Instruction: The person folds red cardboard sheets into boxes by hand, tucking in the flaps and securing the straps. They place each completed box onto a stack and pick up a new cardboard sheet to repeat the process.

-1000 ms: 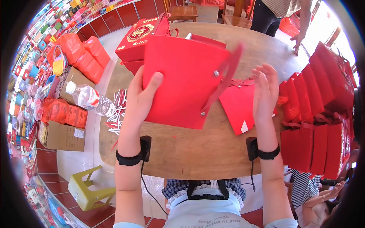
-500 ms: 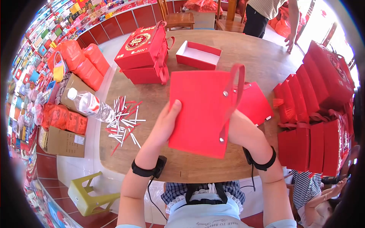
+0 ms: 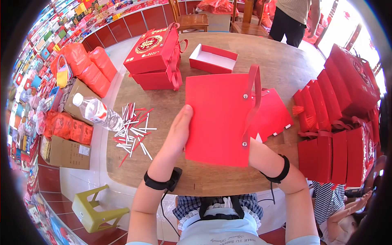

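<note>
A red panel with a ribbon handle and two metal studs (image 3: 218, 122) is held up over the middle of the wooden table. My left hand (image 3: 181, 126) grips its left edge, thumb along the side. The panel covers the fingers of my right hand (image 3: 254, 149); only a part near the wrist shows at its right edge. Behind the panel, to the right, lies another red piece (image 3: 271, 112) with small white tabs. Red and white sticks (image 3: 132, 132) are scattered left of my left hand, beside a clear plastic bottle (image 3: 98, 111).
Stacked red gift boxes (image 3: 151, 51) and an open red tray (image 3: 213, 59) are at the back. Red bags (image 3: 326, 155) line the right side. A green stool (image 3: 96, 208) is at lower left. A person (image 3: 289, 20) stands beyond the table; another is at lower right.
The held panel has turned a little more upright and shifted slightly right and up. My right forearm has lowered slightly. The standing person has moved left, with the arm drawn back from the table.
</note>
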{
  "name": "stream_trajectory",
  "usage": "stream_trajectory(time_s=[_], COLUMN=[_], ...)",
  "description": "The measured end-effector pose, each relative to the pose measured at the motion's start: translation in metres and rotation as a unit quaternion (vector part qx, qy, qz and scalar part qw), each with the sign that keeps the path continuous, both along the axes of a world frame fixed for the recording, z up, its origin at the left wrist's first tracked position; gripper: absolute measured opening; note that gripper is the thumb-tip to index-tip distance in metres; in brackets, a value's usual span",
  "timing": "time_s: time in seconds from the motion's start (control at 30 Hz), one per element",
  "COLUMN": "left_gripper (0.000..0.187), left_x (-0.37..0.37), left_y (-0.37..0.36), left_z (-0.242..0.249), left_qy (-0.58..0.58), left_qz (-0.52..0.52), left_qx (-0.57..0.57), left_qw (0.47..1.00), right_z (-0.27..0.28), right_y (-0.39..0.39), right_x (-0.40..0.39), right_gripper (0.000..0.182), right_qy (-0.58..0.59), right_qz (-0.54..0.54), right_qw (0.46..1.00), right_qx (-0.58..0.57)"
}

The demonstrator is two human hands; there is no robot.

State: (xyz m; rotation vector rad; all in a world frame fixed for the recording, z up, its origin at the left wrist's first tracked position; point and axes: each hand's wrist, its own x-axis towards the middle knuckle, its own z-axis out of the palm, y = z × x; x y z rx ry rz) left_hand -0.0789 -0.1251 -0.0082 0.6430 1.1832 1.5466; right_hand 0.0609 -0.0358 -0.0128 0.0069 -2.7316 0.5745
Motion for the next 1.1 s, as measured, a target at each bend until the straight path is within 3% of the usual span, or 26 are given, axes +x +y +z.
stream_trajectory(time_s=[0.3,0.37,0.47,0.57,0.63,0.67,0.73,0.77,0.83,0.9,0.97,1.0,1.1], left_gripper=[0.043,0.042,0.047,0.048,0.044,0.042,0.037,0.037,0.038,0.039,0.042,0.043,0.044], left_x=[-0.034,-0.053,-0.075,-0.089,-0.097,-0.094,-0.091,-0.089,-0.089,-0.095,-0.100,-0.105,-0.098], left_y=[-0.015,-0.025,-0.041,-0.052,-0.056,-0.051,-0.042,-0.040,-0.040,-0.043,-0.052,-0.054,-0.051], left_z=[-0.015,-0.015,-0.015,-0.026,-0.025,-0.023,-0.018,-0.016,-0.014,-0.016,-0.023,-0.039,-0.015], left_qy=[0.069,0.043,0.013,0.111,0.093,0.106,0.134,0.138,0.151,0.174,0.168,0.091,0.148], left_qz=[0.086,0.079,0.074,0.079,0.040,0.019,-0.020,-0.018,-0.041,-0.028,0.045,0.080,0.118], left_qx=[0.003,0.014,0.103,0.131,0.072,0.113,0.194,0.194,0.178,0.160,0.043,0.074,0.093], left_qw=[0.994,0.996,0.992,0.982,0.992,0.988,0.971,0.971,0.971,0.971,0.984,0.990,0.978], right_z=[0.002,0.013,0.016,0.005,-0.012,-0.029,-0.051,-0.053,-0.050,-0.055,-0.037,-0.023,0.020], right_y=[0.018,0.033,0.069,0.111,0.138,0.150,0.170,0.177,0.183,0.192,0.186,0.178,0.155], right_x=[-0.003,-0.002,-0.006,-0.028,-0.047,-0.056,-0.074,-0.077,-0.080,-0.079,-0.071,-0.064,-0.035], right_gripper=[0.034,0.034,0.028,0.026,0.029,0.029,0.030,0.030,0.022,0.016,0.018,0.022,0.034], right_qy=[0.059,0.091,0.133,0.107,0.057,0.059,0.082,0.086,-0.074,-0.028,0.105,0.191,0.319], right_qz=[-0.031,-0.050,-0.086,-0.182,-0.271,-0.271,-0.306,-0.304,-0.355,-0.351,-0.346,-0.343,-0.384], right_qw=[0.991,0.988,0.987,0.975,0.961,0.961,0.938,0.938,0.926,0.932,0.932,0.920,0.864], right_qx=[0.112,0.112,0.022,-0.065,-0.003,-0.003,0.142,0.141,0.108,0.089,0.020,0.007,-0.073])
